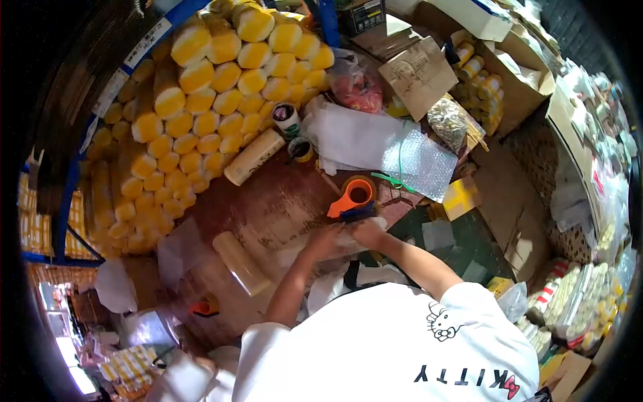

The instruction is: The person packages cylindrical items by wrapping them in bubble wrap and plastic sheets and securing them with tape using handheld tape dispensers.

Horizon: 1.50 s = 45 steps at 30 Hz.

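Observation:
My left hand (324, 241) and my right hand (368, 232) are close together at the near side of the red-brown work table (281, 201). Both have their fingers closed on a whitish, translucent plastic piece (347, 239); its exact kind is hard to make out. Just beyond my hands stands an orange tape dispenser (343, 203) with a roll of tape in it. To the left lies a wrapped, pale tan roll (241, 263). Farther back, a printed tan cylinder (255, 157) rests on its side.
Yellow-ended rolls (228, 100) are stacked high at the back left. Bubble wrap (420, 161) and white sheets lie at the back. Two cups or tubs (286, 120) stand beside the stack. Another orange dispenser (204, 307) sits front left. Cardboard boxes (522, 94) crowd the right.

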Available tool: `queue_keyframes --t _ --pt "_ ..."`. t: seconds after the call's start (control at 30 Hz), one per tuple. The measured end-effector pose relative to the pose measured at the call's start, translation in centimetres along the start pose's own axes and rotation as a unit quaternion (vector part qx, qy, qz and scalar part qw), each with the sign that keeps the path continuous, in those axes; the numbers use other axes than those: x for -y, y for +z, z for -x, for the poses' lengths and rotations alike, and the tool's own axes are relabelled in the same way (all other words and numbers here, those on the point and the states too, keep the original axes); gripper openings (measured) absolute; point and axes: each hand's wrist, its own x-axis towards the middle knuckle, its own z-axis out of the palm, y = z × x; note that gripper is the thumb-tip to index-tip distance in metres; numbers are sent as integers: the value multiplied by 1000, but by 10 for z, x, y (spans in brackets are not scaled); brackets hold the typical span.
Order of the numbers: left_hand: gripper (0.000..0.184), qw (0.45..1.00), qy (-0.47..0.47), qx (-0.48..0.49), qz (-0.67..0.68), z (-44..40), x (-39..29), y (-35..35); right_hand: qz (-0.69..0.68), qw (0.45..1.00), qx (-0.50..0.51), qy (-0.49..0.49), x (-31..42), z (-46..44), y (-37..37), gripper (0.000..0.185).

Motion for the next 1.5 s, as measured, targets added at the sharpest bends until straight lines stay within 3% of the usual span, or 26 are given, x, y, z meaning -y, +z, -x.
queue_keyframes --t 0.1,0.2,0.27,0.4,0.47,0.6,0.7,0.77,0.9,1.0,1.07,1.1,1.13,1.17,1.5 --pt "70 998 4 -43 49 12 -2 5 -36 998 27 -47 11 1 -23 13" --pt "67 999 1 -33 37 9 -4 9 -22 998 -17 -56 5 0 -27 15" --pt "66 998 2 -45 43 10 -4 12 -44 989 -104 -94 9 6 -54 17" --pt "62 993 -8 -71 95 20 -17 2 -35 994 -66 -80 11 1 -46 18" --pt "61 994 1 -78 78 19 -3 15 -100 994 2 -34 12 -2 -59 19" --pt "54 994 -3 -92 52 12 1 18 -95 993 -59 -41 3 -11 -37 17" --pt "51 985 7 -118 128 14 4 22 -90 996 -17 -20 10 -6 -58 19" --pt "47 985 11 -119 127 17 4 20 -127 989 30 71 14 2 -85 17" --pt "38 982 30 -127 141 15 6 20 -86 986 139 15 -8 0 -90 23" --pt "36 982 30 -127 138 14 3 17 -189 954 226 51 -21 1 -80 27" --pt "38 984 36 -130 116 12 12 24 -333 923 161 107 -19 15 -88 32" --pt "40 986 48 -133 92 12 15 29 -332 923 166 104 -21 22 -80 32" --pt "40 986 45 -134 94 12 15 31 -239 971 4 -17 -23 29 -72 36" --pt "40 984 54 -137 97 11 15 33 -135 968 -159 -137 -25 34 -65 41" --pt "43 971 101 -156 152 10 18 37 -60 980 -120 -145 -21 55 -62 45"
